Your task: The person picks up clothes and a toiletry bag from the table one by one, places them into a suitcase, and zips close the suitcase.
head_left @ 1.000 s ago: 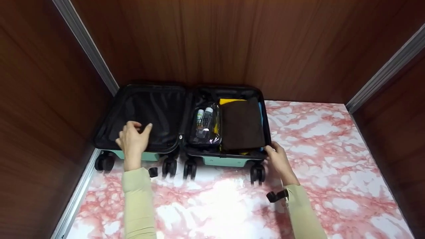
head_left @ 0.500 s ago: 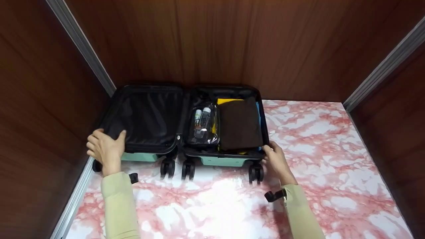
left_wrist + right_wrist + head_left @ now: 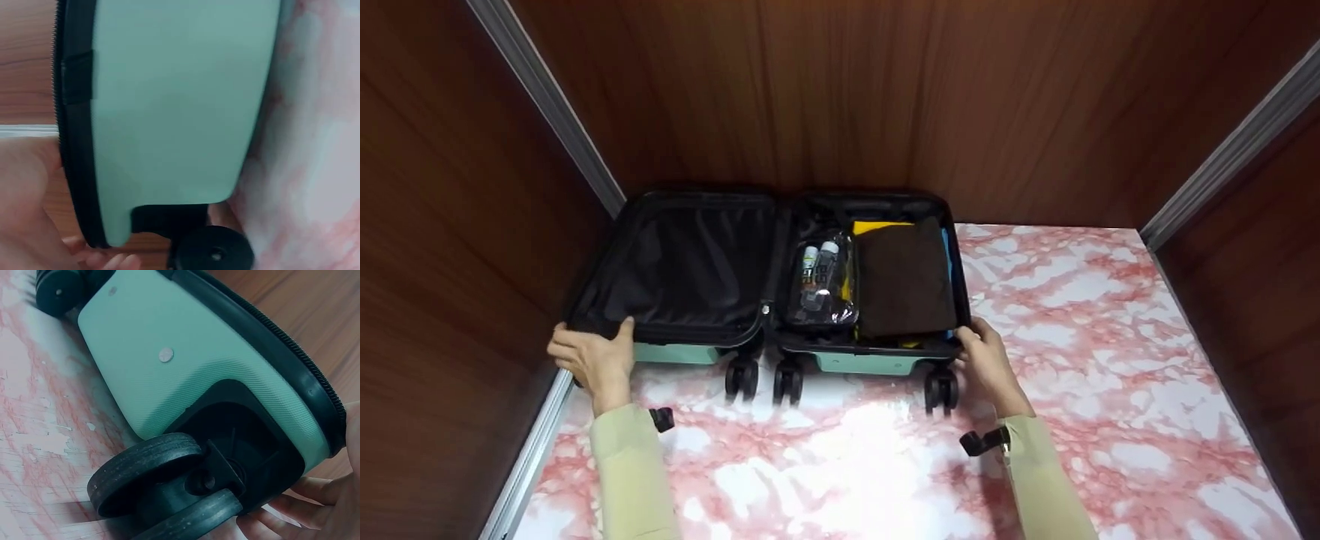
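An open suitcase (image 3: 866, 364) with a mint-green shell lies on the floor, both halves spread flat. My left hand (image 3: 598, 361) grips the near outer corner of its left half, thumb on the black rim and fingers round the outside. At the right half's near outer corner, my right hand (image 3: 988, 365) holds the rim; the right wrist view shows its fingers (image 3: 306, 509) under the shell beside a wheel (image 3: 143, 469). In the right half lie a folded dark brown cloth (image 3: 904, 281) and a clear zipped pouch (image 3: 840, 313) containing bottles. The left half shows only black lining (image 3: 697, 259).
Wood-panelled walls (image 3: 840, 90) stand close behind and to the left of the suitcase. Pink-and-white marbled floor (image 3: 1072, 315) stretches to the right and in front. Yellow (image 3: 877, 225) and blue (image 3: 947, 244) edges show around the brown cloth.
My left hand has moved left from above the left half, then down onto its near outer corner, where it now grips. The right hand stays at its corner.
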{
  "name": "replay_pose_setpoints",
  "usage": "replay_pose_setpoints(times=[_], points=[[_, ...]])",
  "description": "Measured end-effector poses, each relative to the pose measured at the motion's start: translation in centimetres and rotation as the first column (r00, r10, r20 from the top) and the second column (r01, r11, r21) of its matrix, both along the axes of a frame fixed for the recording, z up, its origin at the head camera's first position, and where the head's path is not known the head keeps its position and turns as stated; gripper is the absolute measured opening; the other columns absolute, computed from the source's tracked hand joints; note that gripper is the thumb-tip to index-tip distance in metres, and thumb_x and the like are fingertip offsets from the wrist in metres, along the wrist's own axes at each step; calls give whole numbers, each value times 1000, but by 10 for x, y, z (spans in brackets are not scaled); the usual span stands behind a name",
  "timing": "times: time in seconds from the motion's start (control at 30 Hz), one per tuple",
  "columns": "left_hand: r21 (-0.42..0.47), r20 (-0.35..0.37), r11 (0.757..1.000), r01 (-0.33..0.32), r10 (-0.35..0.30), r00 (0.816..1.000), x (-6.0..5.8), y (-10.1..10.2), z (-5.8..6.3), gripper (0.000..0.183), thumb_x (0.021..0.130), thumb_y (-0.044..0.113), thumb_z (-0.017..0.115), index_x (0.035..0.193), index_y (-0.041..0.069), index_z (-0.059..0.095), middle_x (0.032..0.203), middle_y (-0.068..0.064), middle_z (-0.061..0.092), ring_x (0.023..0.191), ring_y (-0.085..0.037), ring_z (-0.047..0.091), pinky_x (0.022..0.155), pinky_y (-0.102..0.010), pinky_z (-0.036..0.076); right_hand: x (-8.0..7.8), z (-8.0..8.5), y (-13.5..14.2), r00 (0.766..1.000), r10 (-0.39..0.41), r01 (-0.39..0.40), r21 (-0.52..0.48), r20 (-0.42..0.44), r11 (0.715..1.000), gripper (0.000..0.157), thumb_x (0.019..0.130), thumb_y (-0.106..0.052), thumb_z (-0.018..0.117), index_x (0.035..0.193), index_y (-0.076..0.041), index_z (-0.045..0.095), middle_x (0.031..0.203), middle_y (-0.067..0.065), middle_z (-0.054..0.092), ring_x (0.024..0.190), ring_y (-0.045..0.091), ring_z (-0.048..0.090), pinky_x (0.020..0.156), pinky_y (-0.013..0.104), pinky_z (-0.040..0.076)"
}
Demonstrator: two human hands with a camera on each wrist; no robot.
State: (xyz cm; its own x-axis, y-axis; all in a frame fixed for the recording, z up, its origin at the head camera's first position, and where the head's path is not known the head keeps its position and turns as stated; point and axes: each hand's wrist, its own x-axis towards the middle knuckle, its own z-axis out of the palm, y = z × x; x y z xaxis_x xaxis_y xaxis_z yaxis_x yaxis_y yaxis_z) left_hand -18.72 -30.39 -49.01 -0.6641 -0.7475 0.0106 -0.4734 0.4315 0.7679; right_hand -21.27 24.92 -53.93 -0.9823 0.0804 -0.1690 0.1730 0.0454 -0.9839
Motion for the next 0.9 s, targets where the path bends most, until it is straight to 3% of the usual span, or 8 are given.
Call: replay_pose_setpoints(times=[0.2,0.43,0.6,0.7,0.83,0.9], points=[[223,60,975,5,-19,998,4,0,-8,110,94,62,55,156,-10,0,159,-36,14,145,-50,22,118,-53,18,-1,1,1,1000,-2,2,-14,-8,1000,35,101,-11,48,131,6,53,119,29,57,83,15,66,76,31,55],[288,159,957,34,-83,984,6,6,-7,104,95,72,37,159,-7,13,159,-34,24,145,-51,23,115,-61,20,1,1,1,1000,-19,18,-37,-4,999,35,101,-11,47,132,6,52,120,29,55,83,14,67,75,32,56],[351,171,936,39,-105,980,9,10,-11,112,94,78,27,158,-10,5,160,-35,17,145,-51,19,116,-59,17,2,0,0,1000,-25,26,-80,10,996,35,100,-11,48,131,5,51,115,27,56,78,15,65,71,32,54],[516,82,855,48,-105,991,13,12,-15,119,90,83,28,157,-9,-8,164,-29,1,148,-45,15,116,-54,26,2,-2,-1,1000,-20,21,-86,19,996,36,100,-11,48,133,4,50,112,24,58,77,14,64,71,32,54],[743,-52,663,87,-73,996,16,17,-19,123,85,87,36,158,5,-20,166,-12,-19,148,-40,18,108,-50,40,2,-3,-3,999,-13,16,-85,30,996,36,100,-12,48,133,3,50,106,18,59,71,14,60,68,32,52],[778,-74,620,104,-74,995,16,20,-20,124,84,88,36,158,8,-22,165,-9,-21,143,-45,27,106,-52,42,2,-2,-4,999,-15,18,-82,32,996,34,101,-12,48,132,2,50,103,16,58,68,14,59,66,32,52]])
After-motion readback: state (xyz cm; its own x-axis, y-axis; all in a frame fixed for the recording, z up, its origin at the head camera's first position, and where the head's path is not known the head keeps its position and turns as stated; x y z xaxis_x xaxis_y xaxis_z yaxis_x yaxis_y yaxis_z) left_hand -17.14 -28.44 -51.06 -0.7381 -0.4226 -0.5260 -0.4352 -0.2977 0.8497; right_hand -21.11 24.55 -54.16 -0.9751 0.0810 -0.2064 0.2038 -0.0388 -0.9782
